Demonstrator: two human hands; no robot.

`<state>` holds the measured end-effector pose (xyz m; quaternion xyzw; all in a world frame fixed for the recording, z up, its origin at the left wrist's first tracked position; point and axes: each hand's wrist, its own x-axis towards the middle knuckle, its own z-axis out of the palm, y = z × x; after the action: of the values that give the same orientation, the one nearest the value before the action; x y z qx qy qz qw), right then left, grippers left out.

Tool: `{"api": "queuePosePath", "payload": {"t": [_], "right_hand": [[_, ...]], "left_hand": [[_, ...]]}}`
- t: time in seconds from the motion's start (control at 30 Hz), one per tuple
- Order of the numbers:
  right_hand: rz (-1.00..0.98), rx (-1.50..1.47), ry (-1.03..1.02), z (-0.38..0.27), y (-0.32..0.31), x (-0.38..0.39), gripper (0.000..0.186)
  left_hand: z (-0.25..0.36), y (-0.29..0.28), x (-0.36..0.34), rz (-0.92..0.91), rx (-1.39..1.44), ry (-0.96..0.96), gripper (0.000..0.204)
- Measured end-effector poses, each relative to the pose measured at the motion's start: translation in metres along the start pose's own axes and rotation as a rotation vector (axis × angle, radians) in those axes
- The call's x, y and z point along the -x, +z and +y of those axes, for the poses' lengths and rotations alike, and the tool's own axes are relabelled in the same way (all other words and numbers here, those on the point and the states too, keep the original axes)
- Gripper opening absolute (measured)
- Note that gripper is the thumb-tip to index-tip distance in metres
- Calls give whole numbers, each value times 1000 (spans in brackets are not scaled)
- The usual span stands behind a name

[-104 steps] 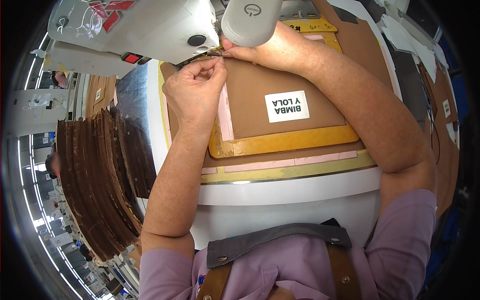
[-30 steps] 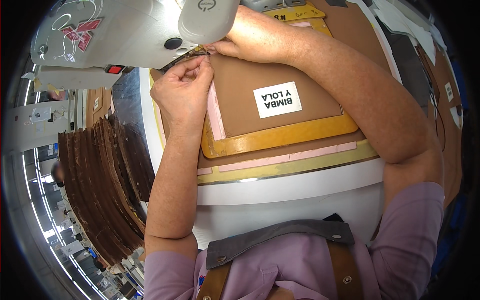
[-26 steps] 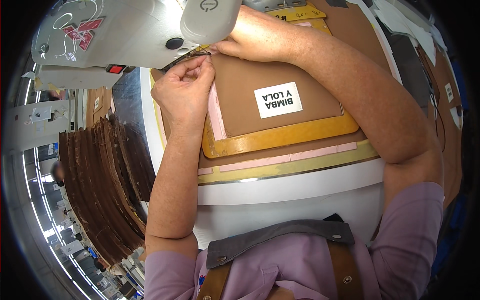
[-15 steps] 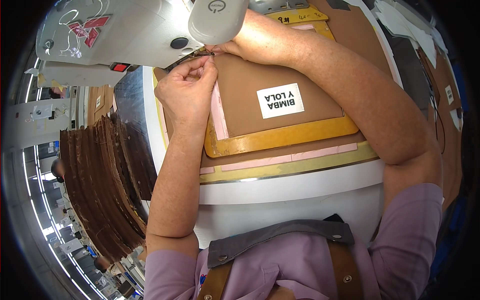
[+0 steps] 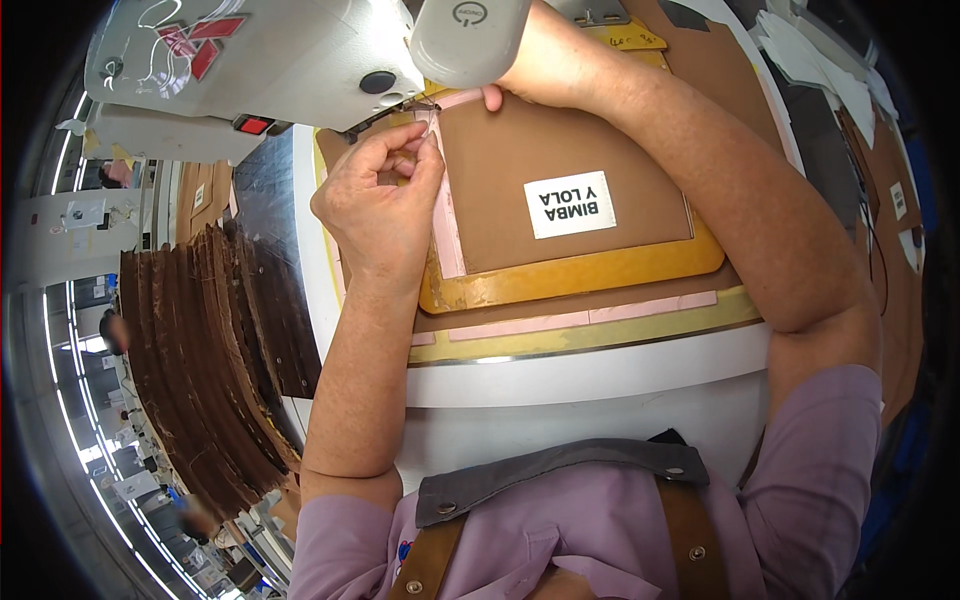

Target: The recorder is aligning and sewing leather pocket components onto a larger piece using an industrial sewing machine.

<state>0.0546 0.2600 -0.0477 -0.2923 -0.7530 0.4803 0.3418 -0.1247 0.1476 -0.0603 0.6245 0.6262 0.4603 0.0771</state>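
Note:
My left hand (image 5: 385,200) is closed in a pinch just below the needle area (image 5: 428,105) of a sewing machine (image 5: 270,60). Whatever its fingertips hold, if anything, is too small to make out. It hovers by a pink strip (image 5: 447,235) along the left side of a brown panel (image 5: 480,190), which carries a white label (image 5: 570,205). A yellow template frame (image 5: 590,280) surrounds this panel. Farther up, my right hand (image 5: 540,75) rests near the panel's far edge. The machine's white rounded lamp covers part of it; one fingertip shows, while the other fingers are hidden.
A tall stack of dark brown sheets (image 5: 200,360) stands at the left. The work lies on a white curved table edge (image 5: 600,370). Metal hardware (image 5: 598,12) sits at the template's far end. White papers (image 5: 815,55) and more brown pieces (image 5: 900,280) are at the right.
My right hand has drawn away from the needle area, to the right. My left fingertips have come slightly down from the needle, still pinched. The whole view has shifted a little.

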Motion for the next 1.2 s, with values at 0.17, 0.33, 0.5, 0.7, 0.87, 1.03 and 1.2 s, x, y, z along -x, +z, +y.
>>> {"api": "queuePosePath", "payload": {"t": [0.17,0.33,0.5,0.7,0.87,1.03,1.2], "right_hand": [[-8,-665,44,16,-10,-8,21],[77,-883,113,31,-28,-14,16],[305,-707,61,25,-45,-18,12],[331,-474,-9,14,-49,-17,11],[511,-359,-132,11,-49,-18,8],[-144,-138,-36,8,-39,-5,16],[-343,24,-21,-17,-14,16,39]], "left_hand": [[0,-2,-2,39,-125,214,13],[-3,-6,-2,52,-257,241,9],[-7,-7,-1,87,-362,339,9],[-6,-8,-1,81,-387,383,9],[-7,-8,-2,67,-346,385,9],[-4,-3,-1,64,-172,332,14],[9,-2,2,-77,-59,225,26]]}}
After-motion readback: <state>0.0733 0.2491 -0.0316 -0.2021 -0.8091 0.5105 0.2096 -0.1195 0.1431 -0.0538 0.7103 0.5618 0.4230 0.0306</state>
